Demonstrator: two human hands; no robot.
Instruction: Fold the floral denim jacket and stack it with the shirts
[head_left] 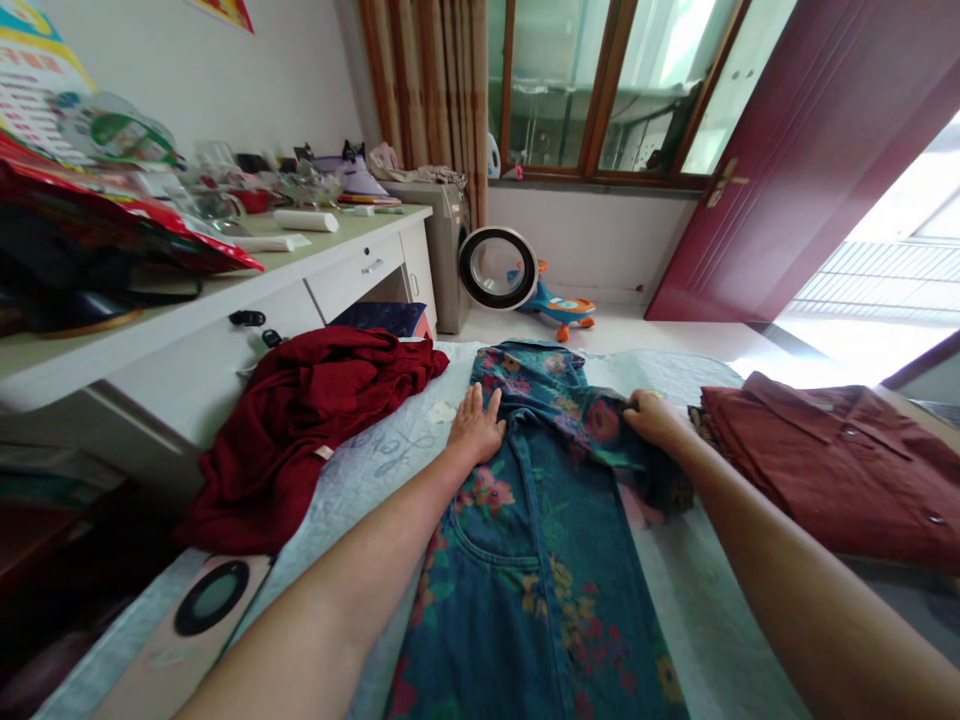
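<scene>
A blue-green denim garment with a floral pattern lies lengthwise over a pale cloth-covered surface. My left hand rests on its upper left part, palm down with the fingers spread. At the garment's upper right, my right hand pinches a bunched flap of the same fabric, which is partly raised and blurred at its lower end. A dark red crumpled cloth lies to the left. Folded rust-red shirts are stacked to the right, beside my right forearm.
A phone lies at the lower left. Along the left wall, a cluttered desk holds a red bag and glassware. Beyond are a washing machine with its round door open, a blue ride-on toy and a dark red door.
</scene>
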